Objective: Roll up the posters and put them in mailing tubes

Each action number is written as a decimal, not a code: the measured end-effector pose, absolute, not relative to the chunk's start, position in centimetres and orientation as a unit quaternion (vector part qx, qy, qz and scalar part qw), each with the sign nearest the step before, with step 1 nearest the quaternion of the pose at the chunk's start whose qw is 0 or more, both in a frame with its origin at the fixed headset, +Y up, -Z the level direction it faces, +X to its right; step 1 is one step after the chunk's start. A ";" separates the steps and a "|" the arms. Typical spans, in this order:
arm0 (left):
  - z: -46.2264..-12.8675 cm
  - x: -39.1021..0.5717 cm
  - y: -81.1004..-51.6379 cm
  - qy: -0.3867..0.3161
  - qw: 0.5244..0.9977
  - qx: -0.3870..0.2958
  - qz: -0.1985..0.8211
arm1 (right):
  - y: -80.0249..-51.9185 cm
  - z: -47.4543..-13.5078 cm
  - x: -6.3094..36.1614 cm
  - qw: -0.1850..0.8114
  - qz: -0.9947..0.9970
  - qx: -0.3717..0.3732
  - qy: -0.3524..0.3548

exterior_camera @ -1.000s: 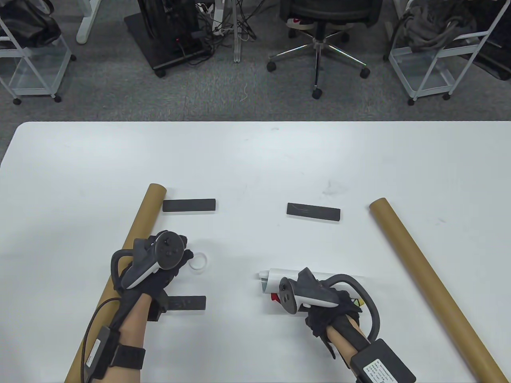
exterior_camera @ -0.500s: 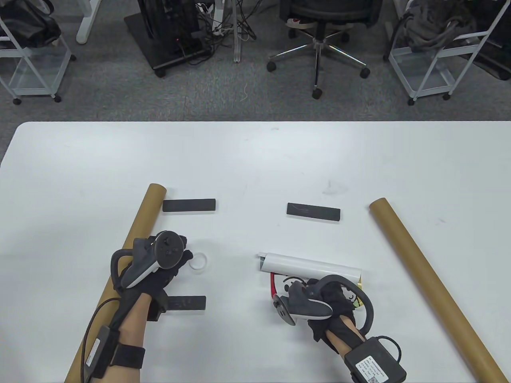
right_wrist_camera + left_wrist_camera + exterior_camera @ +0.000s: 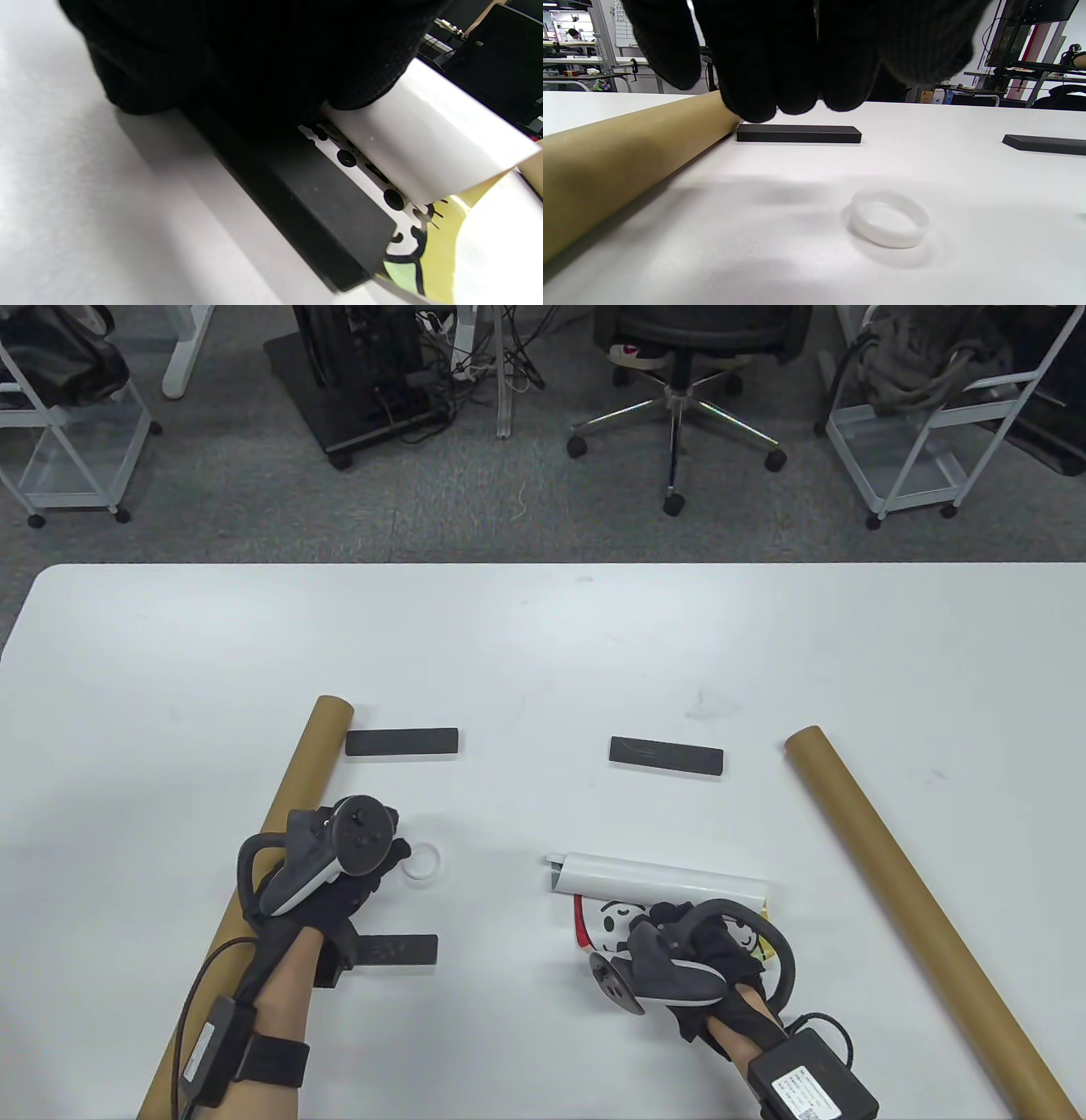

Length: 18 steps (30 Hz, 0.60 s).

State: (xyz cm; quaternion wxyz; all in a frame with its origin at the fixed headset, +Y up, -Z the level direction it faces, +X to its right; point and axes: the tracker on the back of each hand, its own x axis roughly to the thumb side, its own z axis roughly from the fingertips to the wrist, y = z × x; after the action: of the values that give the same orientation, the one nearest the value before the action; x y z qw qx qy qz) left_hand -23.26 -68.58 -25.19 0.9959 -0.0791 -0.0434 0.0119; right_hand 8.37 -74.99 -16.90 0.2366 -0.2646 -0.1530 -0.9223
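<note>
Poster (image 3: 657,881) paper lies partly rolled on the white surface (image 3: 543,645), near the front edge and right of centre; its rolled part forms a white cylinder running left to right, with a loose flap at the left end, and the unrolled strip nearer the viewer shows a cartoon face in black line with red and yellow-green patches; in the right wrist view the poster (image 3: 428,140) curls up white above a printed band of black dots and lines on pale yellow and green. The right hand (image 3: 704,959) rests on the flat printed part just in front of the roll; its fingers (image 3: 254,63) press down over a black bar (image 3: 305,199) that lies along the poster's near edge, though whether they are gripping the bar I cannot tell. The left hand (image 3: 331,874) hovers at the left, beside a brown mailing tube (image 3: 271,848) that runs diagonally; its fingers (image 3: 780,55) hang curled together, holding nothing; a white ring (image 3: 888,218) lies just in front of them. A second mailing tube (image 3: 916,908) lies diagonally at the far right, well apart from the poster; two dark bars (image 3: 402,742) (image 3: 667,756) sit farther back, and another (image 3: 394,950) lies near the left wrist.
</note>
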 end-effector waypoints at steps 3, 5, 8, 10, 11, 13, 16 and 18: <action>-25.2 -23.1 -68.5 -0.046 0.996 -0.077 0.007 | -74.4 -17.0 8.3 0.236 -0.923 -0.260 -0.157; -25.2 -23.0 -68.4 -0.047 0.996 -0.076 0.005 | -73.8 -17.2 8.2 0.233 -0.925 -0.255 -0.159; -25.2 -22.9 -68.5 -0.048 0.996 -0.076 0.004 | -72.6 -17.6 8.2 0.229 -0.928 -0.246 -0.160; -25.2 -22.9 -68.5 -0.049 0.996 -0.077 0.003 | -72.0 -17.6 8.2 0.230 -0.928 -0.244 -0.160; -25.2 -22.9 -68.5 -0.049 0.996 -0.077 0.002 | -71.8 -17.6 8.2 0.230 -0.929 -0.243 -0.160; -25.2 -22.9 -68.5 -0.049 0.996 -0.077 0.002 | -71.5 -17.6 8.4 0.225 -0.930 -0.239 -0.164; -25.2 -22.9 -68.5 -0.050 0.996 -0.075 0.001 | -71.2 -17.7 8.8 0.212 -0.933 -0.234 -0.175; -25.2 -22.9 -68.5 -0.050 0.996 -0.074 -0.001 | -71.2 -17.6 8.9 0.215 -0.929 -0.232 -0.190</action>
State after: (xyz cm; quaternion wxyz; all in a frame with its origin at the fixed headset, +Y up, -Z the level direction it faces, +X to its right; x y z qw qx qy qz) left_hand -22.86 -68.55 -25.22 0.9960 -0.0737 -0.0499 -0.0012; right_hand 8.87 -71.18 -17.62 0.2152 -0.2321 -0.1902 -0.9293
